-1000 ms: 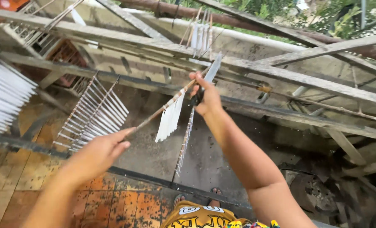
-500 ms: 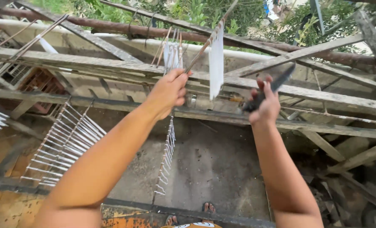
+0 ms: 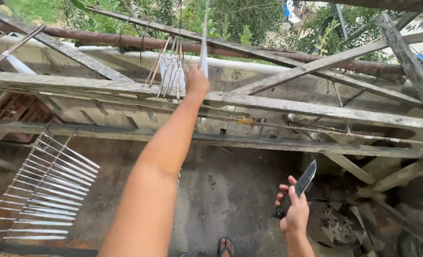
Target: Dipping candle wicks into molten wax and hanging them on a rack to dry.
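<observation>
Your left hand (image 3: 196, 81) is clamped on a stick (image 3: 204, 33) beside hanging white strips (image 3: 171, 71); your right hand (image 3: 294, 214) grips the knife (image 3: 302, 182) low, blade pointing away from you

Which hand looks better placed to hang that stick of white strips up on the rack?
Probably the left hand: it is raised at the wooden beam, holding the stick of white strips. The right hand is low, gripping a knife.

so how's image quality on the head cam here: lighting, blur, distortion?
Head view: soft, even daylight, no hard shadows or glare. The knife in the right hand is fairly sharp; the left hand, raised on a stick of white strips, is slightly soft. Wooden beams bow a little toward the edges, wide-angle style. The floor below is dim.
</observation>
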